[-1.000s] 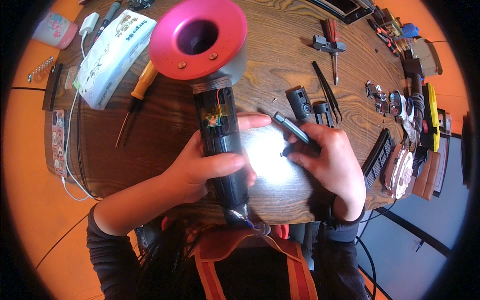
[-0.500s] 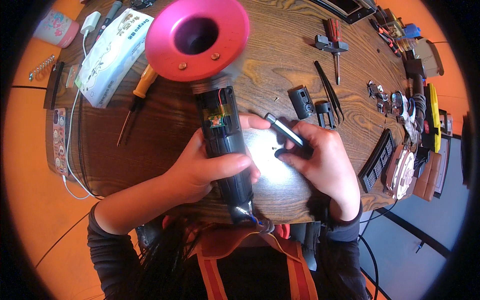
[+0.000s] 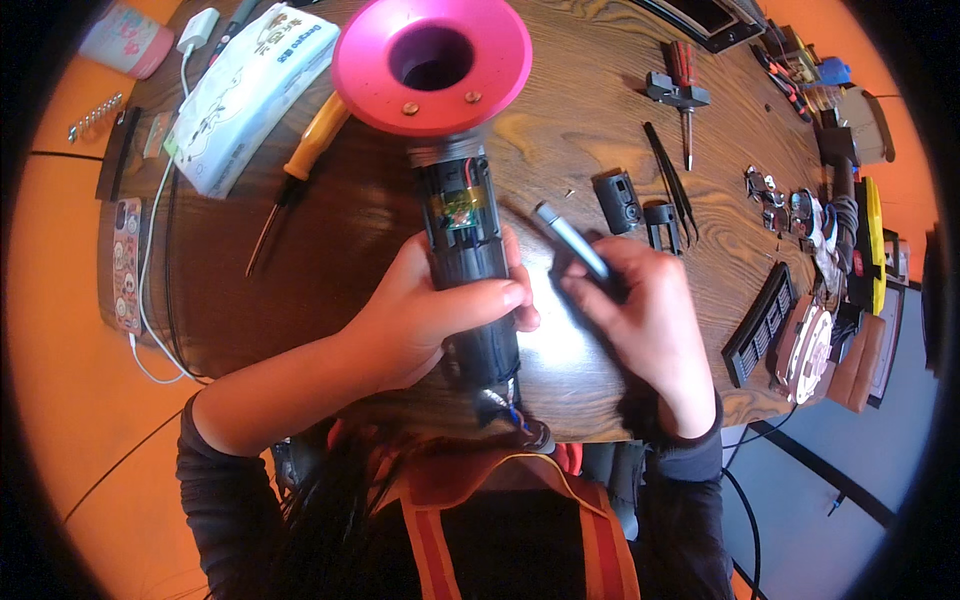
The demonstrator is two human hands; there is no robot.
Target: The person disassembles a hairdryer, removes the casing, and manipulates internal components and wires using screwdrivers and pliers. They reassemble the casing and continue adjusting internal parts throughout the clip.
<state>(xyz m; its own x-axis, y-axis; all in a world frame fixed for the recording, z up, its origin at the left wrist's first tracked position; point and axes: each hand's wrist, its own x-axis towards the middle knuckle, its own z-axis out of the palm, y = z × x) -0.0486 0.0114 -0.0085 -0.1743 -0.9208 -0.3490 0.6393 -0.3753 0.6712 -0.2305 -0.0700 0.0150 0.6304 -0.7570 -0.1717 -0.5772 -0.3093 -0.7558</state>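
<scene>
My left hand [image 3: 440, 310] is wrapped round the black handle of a hair dryer [image 3: 470, 325], thumb across its front. The dryer's round pink head [image 3: 350, 65] points up and away from me. Its handle casing is off, so a small green circuit board [image 3: 462, 216] and a red wire show near the neck. Loose wires [image 3: 515, 415] come out of the handle's lower end, close to my apron. To the right, my right hand [image 3: 640, 310] grips a slim grey pen-shaped tool [image 3: 575, 240], its end aimed up and left, apart from the dryer.
A black plastic part [image 3: 617, 202], tweezers [image 3: 670, 180] and a red-handled screwdriver [image 3: 684, 100] lie at the right. A yellow-handled screwdriver [image 3: 312, 140], a tissue pack [image 3: 255, 95] and a phone [image 3: 127, 265] with a white cable are at the left. A black grille [image 3: 760, 325] lies far right.
The hair dryer in my left hand has shifted slightly right. My left index finger, stretched toward the pen-shaped tool before, is drawn back round the handle. My right hand still holds the tool.
</scene>
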